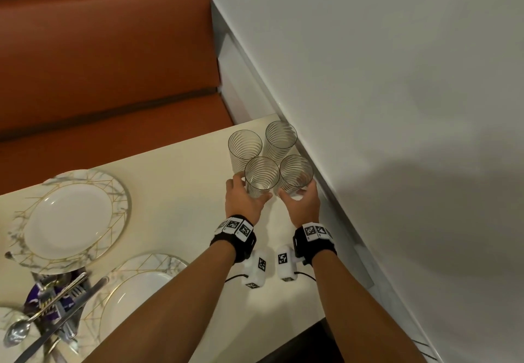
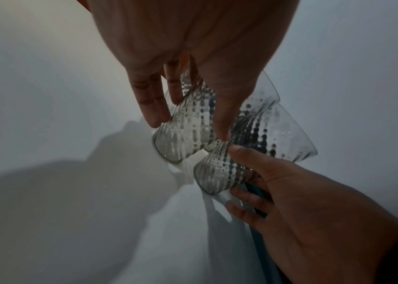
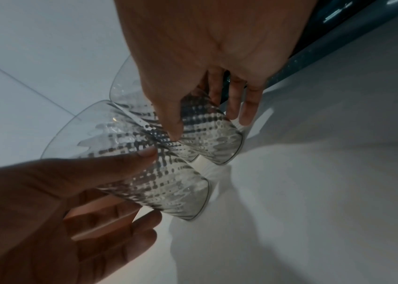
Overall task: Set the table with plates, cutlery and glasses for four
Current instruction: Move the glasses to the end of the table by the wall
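Four clear ribbed glasses stand clustered at the far right corner of the cream table (image 1: 181, 169), against the wall. My left hand (image 1: 246, 195) grips the near left glass (image 1: 262, 177), thumb on one side and fingers on the other, as the left wrist view shows on that glass (image 2: 178, 146). My right hand (image 1: 297, 194) grips the near right glass (image 1: 296, 174) the same way; the right wrist view has its thumb and fingers either side of this glass (image 3: 217, 146). Both far glasses (image 1: 245, 147) (image 1: 280, 138) stand untouched. Marbled gold-lined plates (image 1: 119, 192) (image 1: 158, 260) lie at left.
A pile of cutlery (image 1: 54, 303), with a spoon and a knife over a purple wrapper, lies between the plates at the lower left. An orange bench (image 1: 113, 65) runs behind the table. The white wall (image 1: 368, 79) closes off the right side.
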`<state>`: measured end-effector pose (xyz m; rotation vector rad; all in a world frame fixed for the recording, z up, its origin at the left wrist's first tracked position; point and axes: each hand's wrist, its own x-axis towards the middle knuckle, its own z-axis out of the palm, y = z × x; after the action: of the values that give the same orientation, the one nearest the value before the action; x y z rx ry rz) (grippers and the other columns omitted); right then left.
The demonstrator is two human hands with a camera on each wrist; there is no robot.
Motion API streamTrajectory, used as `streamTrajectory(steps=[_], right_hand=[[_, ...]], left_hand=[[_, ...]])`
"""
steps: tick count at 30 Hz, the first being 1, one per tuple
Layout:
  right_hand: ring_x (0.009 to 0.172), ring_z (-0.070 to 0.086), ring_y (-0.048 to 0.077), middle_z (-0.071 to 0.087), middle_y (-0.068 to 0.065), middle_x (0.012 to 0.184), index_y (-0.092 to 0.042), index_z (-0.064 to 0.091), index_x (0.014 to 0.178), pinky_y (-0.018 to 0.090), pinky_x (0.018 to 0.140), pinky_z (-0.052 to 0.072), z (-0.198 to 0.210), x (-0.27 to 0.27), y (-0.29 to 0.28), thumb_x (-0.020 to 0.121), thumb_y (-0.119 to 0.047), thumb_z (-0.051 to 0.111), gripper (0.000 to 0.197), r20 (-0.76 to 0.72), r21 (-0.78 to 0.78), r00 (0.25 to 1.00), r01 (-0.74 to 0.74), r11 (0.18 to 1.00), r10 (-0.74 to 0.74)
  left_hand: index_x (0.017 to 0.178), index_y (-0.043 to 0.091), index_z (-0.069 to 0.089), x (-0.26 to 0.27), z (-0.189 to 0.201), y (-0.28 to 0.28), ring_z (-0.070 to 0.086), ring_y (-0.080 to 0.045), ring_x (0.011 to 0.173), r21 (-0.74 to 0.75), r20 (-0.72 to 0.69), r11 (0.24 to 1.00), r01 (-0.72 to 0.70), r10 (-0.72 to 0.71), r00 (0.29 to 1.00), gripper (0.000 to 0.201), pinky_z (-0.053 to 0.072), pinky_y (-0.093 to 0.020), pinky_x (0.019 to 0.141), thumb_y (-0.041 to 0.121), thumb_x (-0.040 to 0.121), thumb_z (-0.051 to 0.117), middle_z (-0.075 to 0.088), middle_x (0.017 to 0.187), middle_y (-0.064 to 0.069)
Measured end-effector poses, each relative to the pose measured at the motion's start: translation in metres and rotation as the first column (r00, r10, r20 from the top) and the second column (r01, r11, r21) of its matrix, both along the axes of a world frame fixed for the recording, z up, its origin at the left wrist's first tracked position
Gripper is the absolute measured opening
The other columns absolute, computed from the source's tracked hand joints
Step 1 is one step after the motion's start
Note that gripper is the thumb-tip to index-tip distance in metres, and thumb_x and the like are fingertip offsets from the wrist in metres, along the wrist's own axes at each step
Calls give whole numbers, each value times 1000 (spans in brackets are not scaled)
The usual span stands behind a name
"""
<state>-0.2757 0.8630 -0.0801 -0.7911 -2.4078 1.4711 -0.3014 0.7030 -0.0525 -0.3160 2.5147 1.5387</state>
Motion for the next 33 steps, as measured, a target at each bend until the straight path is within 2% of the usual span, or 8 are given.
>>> streamTrajectory(steps=[7, 14, 18, 20, 23, 27, 32, 33], right_hand=[[103, 67, 14, 68, -5, 115, -25, 57, 121, 36, 89, 59, -2, -4, 6, 70, -41, 89, 62, -28, 0, 999, -38, 999, 38], [100, 68, 13, 66, -2, 120, -25, 55, 124, 27, 80, 58, 2, 1, 5, 69, -40, 90, 67, 2, -21, 999, -37, 999, 37], [106, 63, 21, 59, 4, 129, -14, 48, 139, 15, 75, 48, -2, 15, 0, 74, -22, 89, 77, 83, -48, 997, -4, 999, 8], [106, 62, 25, 57, 8, 130, -11, 47, 142, 16, 74, 46, -3, 26, -6, 79, -11, 83, 72, 111, -74, 994, 23, 997, -15], [98, 64, 24, 62, 9, 124, -14, 53, 134, 27, 80, 47, -3, 45, -24, 84, -6, 75, 55, 158, -75, 987, 43, 996, -31], [95, 66, 23, 68, 8, 111, -13, 65, 118, 29, 85, 53, -3, 71, -62, 86, 0, 69, 35, 130, -34, 987, -93, 995, 97], [82, 64, 4, 72, 2, 98, -12, 71, 103, 23, 78, 52, 2, 86, -120, 87, 6, 62, 26, 88, 11, 958, -276, 961, 274], [81, 64, 2, 73, 1, 97, -11, 72, 102, 17, 76, 50, 4, 93, -170, 88, 5, 62, 24, 89, -3, 928, -363, 932, 362]], left_hand=[[138, 14, 44, 5, -1, 9, 63, -28, 113, 16, 66, 999, -48, 47, 997, 88, 55, -50, 96, 39, 69, 93, 53, 136, -2], [141, 9, 44, 8, 2, 8, 59, -30, 118, 13, 75, 1000, -8, 7, 997, 84, 52, -49, 100, 33, 75, 91, 50, 138, -9], [145, 9, 40, 18, 2, -7, 57, -29, 121, -7, 100, 999, 42, -41, 994, 85, 52, -45, 101, 30, 79, 88, 46, 142, -11], [144, 9, 41, 26, 3, -18, 59, -28, 120, -6, 105, 998, 60, -59, 993, 77, 52, -43, 99, 25, 83, 84, 47, 141, -10], [135, 10, 51, 43, 4, -43, 63, -21, 103, 16, 81, 998, 62, -63, 995, 52, 52, -33, 88, 18, 89, 76, 58, 126, -6], [109, 19, 68, 69, 3, -92, 70, -15, 84, 40, 68, 997, 69, -72, 995, 15, 58, -34, 82, 15, 95, 65, 73, 98, 0], [98, 25, 71, 102, 3, -160, 73, -13, 82, 47, 79, 999, -13, 9, 997, 16, 60, -31, 80, 12, 94, 62, 76, 88, 7], [99, 24, 71, 124, 2, -212, 73, -13, 83, 39, 85, 996, -85, 81, 993, 16, 60, -31, 80, 12, 95, 62, 76, 89, 6]])
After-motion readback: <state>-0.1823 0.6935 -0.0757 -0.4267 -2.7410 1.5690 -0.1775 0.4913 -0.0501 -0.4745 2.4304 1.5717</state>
